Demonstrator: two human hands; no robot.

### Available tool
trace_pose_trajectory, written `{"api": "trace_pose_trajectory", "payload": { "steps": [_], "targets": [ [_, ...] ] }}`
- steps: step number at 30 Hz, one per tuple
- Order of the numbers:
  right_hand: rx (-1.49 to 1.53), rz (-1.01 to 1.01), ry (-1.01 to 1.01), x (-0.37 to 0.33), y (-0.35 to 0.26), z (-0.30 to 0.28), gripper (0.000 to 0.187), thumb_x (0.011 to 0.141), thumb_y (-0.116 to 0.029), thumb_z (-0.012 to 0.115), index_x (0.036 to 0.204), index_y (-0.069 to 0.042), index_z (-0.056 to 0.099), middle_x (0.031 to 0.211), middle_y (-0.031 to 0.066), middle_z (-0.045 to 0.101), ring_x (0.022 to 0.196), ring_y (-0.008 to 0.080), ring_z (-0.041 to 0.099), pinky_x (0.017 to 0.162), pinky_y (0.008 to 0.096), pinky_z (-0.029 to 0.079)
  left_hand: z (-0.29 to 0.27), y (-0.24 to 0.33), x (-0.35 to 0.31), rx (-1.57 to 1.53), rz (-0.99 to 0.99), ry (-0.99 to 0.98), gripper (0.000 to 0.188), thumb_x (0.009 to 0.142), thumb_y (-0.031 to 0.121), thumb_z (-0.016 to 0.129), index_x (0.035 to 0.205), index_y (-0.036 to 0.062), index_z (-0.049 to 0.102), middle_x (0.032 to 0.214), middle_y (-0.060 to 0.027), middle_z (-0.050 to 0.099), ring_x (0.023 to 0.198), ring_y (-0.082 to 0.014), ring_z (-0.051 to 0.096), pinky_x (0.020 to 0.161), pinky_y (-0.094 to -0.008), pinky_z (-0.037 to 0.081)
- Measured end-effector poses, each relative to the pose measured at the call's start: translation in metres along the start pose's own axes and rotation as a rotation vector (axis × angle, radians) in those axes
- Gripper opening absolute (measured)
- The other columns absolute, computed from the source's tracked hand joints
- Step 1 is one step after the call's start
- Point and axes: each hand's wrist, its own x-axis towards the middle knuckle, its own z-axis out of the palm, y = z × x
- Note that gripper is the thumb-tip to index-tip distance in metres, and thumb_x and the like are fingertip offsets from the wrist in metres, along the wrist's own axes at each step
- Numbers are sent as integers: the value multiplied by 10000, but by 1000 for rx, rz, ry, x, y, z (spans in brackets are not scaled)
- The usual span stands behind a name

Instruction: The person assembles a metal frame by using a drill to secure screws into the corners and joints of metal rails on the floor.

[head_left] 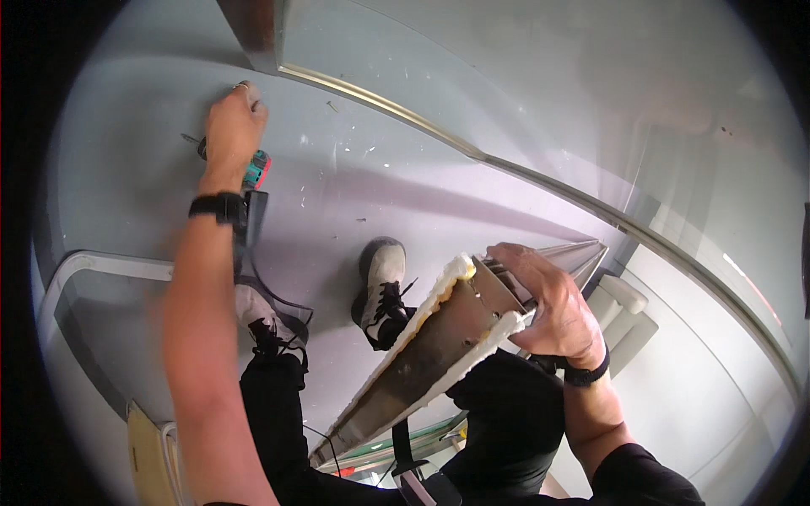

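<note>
My right hand [553, 308] is closed around the upper end of a long metal channel [456, 337], a piece of door frame by its look. Ragged white and yellowish foam [422, 312] runs along both its edges, and the channel slants down to the lower left between my legs. Stretched out to the far left, my left hand [234, 131] has its fingers curled together; a tiny pale thing shows at the fingertips, too small to name. Partly hidden under that hand, a teal and red cordless drill [256, 171] lies with its bit pointing left.
A metal threshold strip [380, 105] crosses the floor from a brown post [256, 29] toward the right. Small debris [332, 106] dots the floor. My shoes [384, 282] stand near the middle. At left is a curved pale tube [110, 263]; a dark cable [274, 291] lies by my left shoe.
</note>
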Motion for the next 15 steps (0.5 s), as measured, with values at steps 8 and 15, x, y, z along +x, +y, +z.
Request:
{"api": "trace_pose_trajectory", "payload": {
  "steps": [8,15],
  "targets": [
    [19,58,62,4,-6,3,729,648,-88,764,1343,-4,560,1275,238,615,1130,399,628,978,411,518,-99,134,-149,-987,41,-496,144,914,-18,628,1029,-13,714,895,-51,701,784,-100,636,718,-250,517],
    [20,24,61,-2,2,6,773,610,-14,705,1364,18,538,1286,227,607,1189,360,601,1050,383,454,-103,163,-191,-1099,-129,-628,133,899,83,681,964,-26,717,791,-100,703,684,-139,634,669,-292,506]
  ]
}}
